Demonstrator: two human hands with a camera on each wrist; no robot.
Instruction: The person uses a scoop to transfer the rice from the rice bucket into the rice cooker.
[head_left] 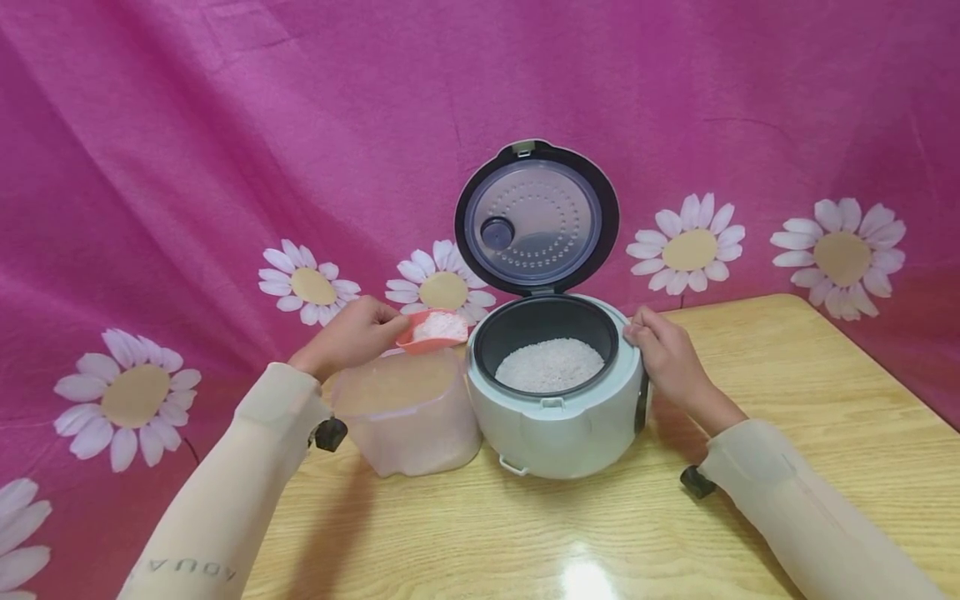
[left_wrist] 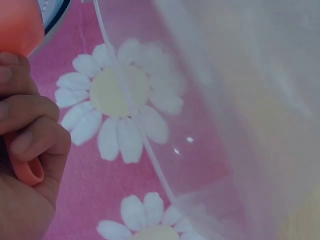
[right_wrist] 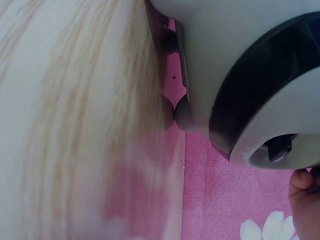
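Observation:
My left hand [head_left: 351,335] grips the handle of an orange scoop [head_left: 409,341] loaded with white rice. The handle's looped end shows below the curled fingers in the left wrist view. Level with the scoop's tip, at its right, stands a pale mint rice cooker [head_left: 555,446], its lid [head_left: 536,221] raised. White rice [head_left: 553,365] lies in the dark inner pot. Below the scoop is a translucent plastic bin [head_left: 416,437]; its contents are hard to make out. My right hand [head_left: 672,358] holds the cooker's right rim, thumb on top; its fingers are mostly hidden.
Everything stands on a wood-grain table [head_left: 465,533]. Close behind hangs a magenta cloth [head_left: 337,125] printed with white daisies. The raised lid stands upright at the cooker's back. Bin and cooker sit side by side, nearly touching.

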